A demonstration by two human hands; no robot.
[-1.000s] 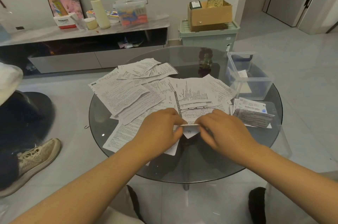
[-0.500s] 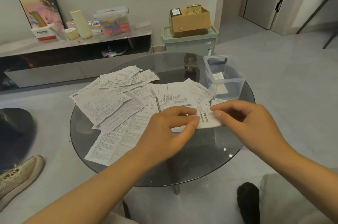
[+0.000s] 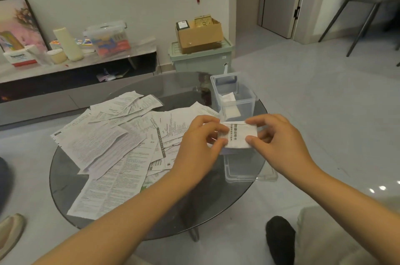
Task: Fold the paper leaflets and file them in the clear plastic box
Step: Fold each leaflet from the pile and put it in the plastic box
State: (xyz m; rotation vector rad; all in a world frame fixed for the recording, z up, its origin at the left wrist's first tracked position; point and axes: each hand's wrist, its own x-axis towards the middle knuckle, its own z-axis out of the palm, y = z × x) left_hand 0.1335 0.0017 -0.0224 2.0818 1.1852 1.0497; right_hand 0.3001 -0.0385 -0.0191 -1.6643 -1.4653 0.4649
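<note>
There, folded leaflet [image 3: 239, 134] between both fingers [image 3: 251, 140].

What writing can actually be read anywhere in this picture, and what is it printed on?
"胶囊说明书": the folded leaflet, pinched between the left hand and the right hand; its smaller line underneath is too blurred to read.
Loose leaflets on the glass table: dense print, all too small to read.
White and red box on the sideboard: a blue brand word, blurred.
Paper in the clear plastic box: no readable text.
</note>
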